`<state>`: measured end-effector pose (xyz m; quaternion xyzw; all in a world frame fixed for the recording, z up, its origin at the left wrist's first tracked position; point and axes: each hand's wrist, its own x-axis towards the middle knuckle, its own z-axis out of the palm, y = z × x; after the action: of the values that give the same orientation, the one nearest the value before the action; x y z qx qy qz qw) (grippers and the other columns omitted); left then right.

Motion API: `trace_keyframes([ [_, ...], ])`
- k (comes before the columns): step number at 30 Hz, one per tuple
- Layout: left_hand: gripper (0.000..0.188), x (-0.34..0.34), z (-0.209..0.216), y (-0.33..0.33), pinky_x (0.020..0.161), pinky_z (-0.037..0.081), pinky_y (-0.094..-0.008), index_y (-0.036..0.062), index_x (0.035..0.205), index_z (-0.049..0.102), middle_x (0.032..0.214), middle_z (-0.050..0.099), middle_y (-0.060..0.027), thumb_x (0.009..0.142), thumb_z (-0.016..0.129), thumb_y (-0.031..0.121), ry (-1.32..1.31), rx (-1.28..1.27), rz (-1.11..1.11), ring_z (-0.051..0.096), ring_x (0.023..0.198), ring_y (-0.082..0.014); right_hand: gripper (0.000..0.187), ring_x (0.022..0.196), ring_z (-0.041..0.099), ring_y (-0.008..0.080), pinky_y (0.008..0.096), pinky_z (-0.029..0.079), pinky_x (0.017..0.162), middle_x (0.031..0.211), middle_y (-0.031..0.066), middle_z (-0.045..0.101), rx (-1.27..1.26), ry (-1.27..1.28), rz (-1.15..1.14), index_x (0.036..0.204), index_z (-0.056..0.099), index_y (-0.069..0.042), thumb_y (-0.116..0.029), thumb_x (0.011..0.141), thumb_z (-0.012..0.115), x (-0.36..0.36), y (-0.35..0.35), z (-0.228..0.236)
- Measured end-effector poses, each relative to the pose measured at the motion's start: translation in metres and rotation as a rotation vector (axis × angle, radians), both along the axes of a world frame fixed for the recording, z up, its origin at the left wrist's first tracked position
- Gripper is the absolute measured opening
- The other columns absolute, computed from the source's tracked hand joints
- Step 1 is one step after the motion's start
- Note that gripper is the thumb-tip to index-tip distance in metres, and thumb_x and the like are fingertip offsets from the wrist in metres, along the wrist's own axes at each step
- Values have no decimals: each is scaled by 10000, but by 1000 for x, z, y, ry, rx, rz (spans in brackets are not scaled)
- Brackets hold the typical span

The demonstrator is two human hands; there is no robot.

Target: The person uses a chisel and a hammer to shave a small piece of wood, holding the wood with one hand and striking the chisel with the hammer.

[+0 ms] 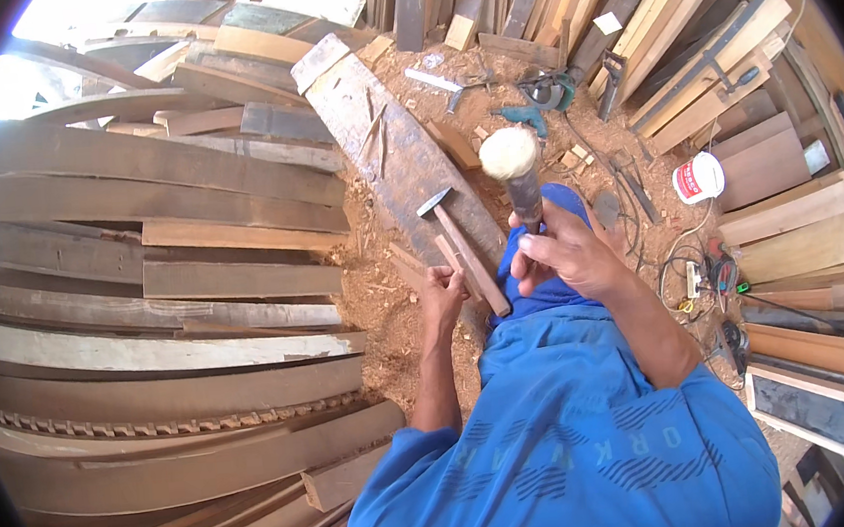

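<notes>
My right hand [566, 246] is wrapped round the dark shaft of a tool [527, 199] with a rounded, pale cream top, held upright over my blue-clad leg; its lower end is hidden. My left hand [441, 290] is closed at the left edge of a long worn plank [397, 145], its fingertips at a thin wooden strip [449, 255]. Beside that hand a hammer [470, 257] lies on the plank, its steel head away from me and its wooden handle toward my lap. Thin wood slivers [376, 132] lie farther up the plank.
Stacked boards [243, 279] fill the left side; more timber leans at the back and right. Sawdust covers the floor [388, 337]. A teal power tool [527, 117], a circular saw [550, 92], cables and a white bucket [699, 179] are to the right.
</notes>
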<state>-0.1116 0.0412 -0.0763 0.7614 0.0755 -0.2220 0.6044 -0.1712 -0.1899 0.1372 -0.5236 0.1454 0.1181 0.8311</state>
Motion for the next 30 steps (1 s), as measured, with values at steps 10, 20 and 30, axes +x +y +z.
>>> trace_keyframes([
  [10,549,0,-20,17,718,521,-450,-27,1109,568,935,682,-245,815,728,408,-56,735,-450,670,785,-388,216,513,563,104,262,481,466,659,51,572,-526,10,-2,1084,518,-4,-192,980,523,37,22,4],
  [20,454,77,160,-26,825,524,-365,32,1188,566,922,688,-115,807,764,181,-1028,-480,-336,661,868,-165,351,927,618,469,542,485,803,905,287,646,-849,-249,258,1198,492,3,-124,876,549,56,72,-28],
  [30,130,89,95,-19,668,500,-256,60,965,568,817,651,-40,888,673,54,-348,-380,41,612,723,-106,362,700,648,170,324,526,657,857,140,679,-845,4,142,1204,538,58,-193,946,507,21,21,-83],
])
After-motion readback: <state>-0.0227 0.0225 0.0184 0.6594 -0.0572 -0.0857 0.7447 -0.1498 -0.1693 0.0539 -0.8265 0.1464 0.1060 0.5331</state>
